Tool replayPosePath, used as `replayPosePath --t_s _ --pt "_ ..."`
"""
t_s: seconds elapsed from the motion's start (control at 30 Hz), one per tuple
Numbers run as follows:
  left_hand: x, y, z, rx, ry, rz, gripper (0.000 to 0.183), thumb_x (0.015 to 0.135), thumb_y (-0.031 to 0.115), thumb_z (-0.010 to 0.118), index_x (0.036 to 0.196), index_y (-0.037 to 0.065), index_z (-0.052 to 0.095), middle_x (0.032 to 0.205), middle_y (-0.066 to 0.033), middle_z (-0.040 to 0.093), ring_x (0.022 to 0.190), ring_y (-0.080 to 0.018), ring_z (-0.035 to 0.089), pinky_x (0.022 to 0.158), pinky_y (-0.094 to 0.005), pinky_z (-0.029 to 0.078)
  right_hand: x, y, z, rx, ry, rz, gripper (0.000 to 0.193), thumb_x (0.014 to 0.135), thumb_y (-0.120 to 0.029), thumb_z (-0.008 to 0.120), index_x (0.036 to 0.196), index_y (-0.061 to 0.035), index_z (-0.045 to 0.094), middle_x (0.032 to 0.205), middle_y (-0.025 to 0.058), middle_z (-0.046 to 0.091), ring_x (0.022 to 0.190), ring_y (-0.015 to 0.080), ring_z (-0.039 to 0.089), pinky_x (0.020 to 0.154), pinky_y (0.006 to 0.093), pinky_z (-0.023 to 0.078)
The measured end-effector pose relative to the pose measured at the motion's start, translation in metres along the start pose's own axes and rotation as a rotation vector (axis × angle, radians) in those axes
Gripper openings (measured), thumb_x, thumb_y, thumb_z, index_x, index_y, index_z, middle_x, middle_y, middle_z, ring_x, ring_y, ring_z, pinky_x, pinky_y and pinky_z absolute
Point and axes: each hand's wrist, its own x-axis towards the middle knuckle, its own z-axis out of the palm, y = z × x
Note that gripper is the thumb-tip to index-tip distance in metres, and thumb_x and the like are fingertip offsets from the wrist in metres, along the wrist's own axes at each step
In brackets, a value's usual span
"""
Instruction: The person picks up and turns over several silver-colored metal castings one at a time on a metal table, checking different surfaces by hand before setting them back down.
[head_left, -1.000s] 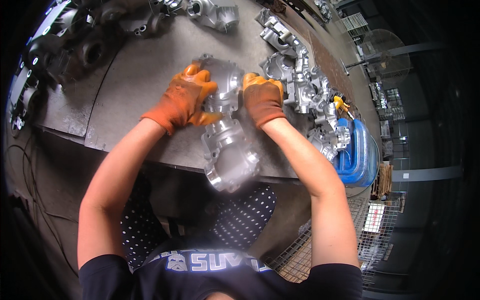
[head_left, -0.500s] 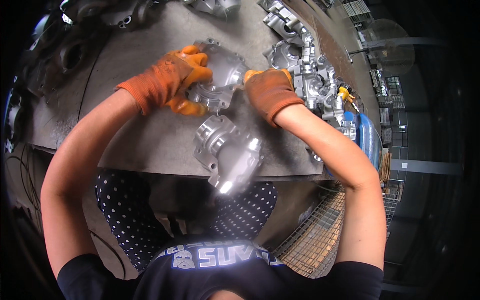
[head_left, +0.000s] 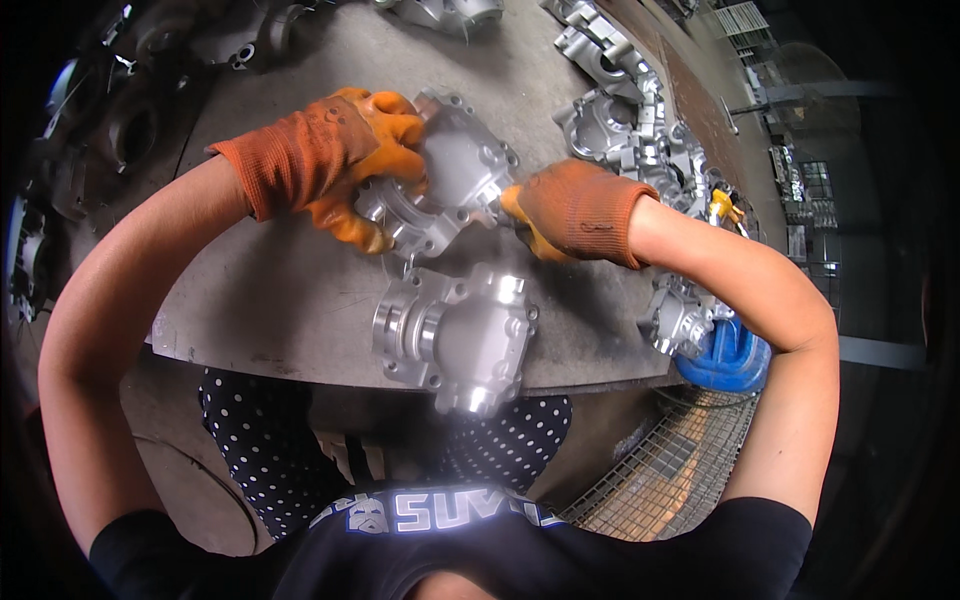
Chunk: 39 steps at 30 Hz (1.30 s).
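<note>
Hands grip 1 cast housing (head_left: pixel 445 190) from both ends: left hand (head_left: pixel 345 160) fingers curled round its flange, right hand (head_left: pixel 565 210) closed on opposite end; axis runs left-right, just beyond second housing (head_left: pixel 455 335).

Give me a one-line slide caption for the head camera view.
Two orange-gloved hands, left hand and right hand, grip a cast metal housing above a second housing on a grey workbench.

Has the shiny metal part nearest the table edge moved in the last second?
Cannot tell. The near casting lies at the table's front edge as before; the head camera shifted. Both gloved hands, left hand and right hand, grip the other casting.
</note>
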Motion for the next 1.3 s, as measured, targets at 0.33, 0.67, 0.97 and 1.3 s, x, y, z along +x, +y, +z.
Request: replayPosePath --t_s 0.33,0.67,0.97,1.3 --pt "0.004 -0.007 -0.009 -0.04 -0.152 0.05 0.056 0.061 0.044 0.088 0.109 0.02 0.072 0.114 -0.0028 0.062 0.114 -0.0272 0.056 0.094 -0.045 0.045 -0.002 0.011 0.009 0.288 0.015 -0.138 0.034 0.082 -0.019 0.061 0.111 -0.0022 0.064 0.104 0.0234 0.07 0.097 0.0407 0.068 0.084 0.0464 0.054" --pt "-0.005 0.025 -0.011 0.274 0.066 -0.118 0.058 0.065 0.04 0.086 0.116 0.016 0.07 0.122 -0.0067 0.062 0.125 -0.0298 0.055 0.111 -0.049 0.039 -0.037 0.024 0.051 1.286 0.318 -0.078 0.027 0.1 -0.026 0.062 0.111 -0.0025 0.064 0.074 -0.0006 0.058 0.06 0.0066 0.052 0.054 0.0234 0.043" --pt "0.018 0.269 0.071 0.042 0.251 -0.675 0.057 0.078 0.042 0.075 0.115 0.0 0.064 0.099 -0.0166 0.064 0.106 -0.0343 0.061 0.114 -0.0523 0.034 -0.043 -0.03 0.158 1.769 0.657 0.034 0.024 0.108 -0.019 0.045 0.116 -0.005 0.061 0.082 0.0017 0.065 0.07 0.0095 0.06 0.064 0.0254 0.051" --pt "-0.073 0.196 0.051 -0.009 0.368 -0.141 0.034 0.066 0.035 0.082 0.079 0.01 0.063 0.086 -0.0086 0.061 0.094 -0.0316 0.062 0.112 -0.0502 0.041 -0.057 -0.086 0.112 0.085 0.806 0.265 0.04 0.082 -0.028 0.071 0.118 -0.014 0.062 0.091 0.0127 0.067 0.081 0.035 0.066 0.072 0.0461 0.051"
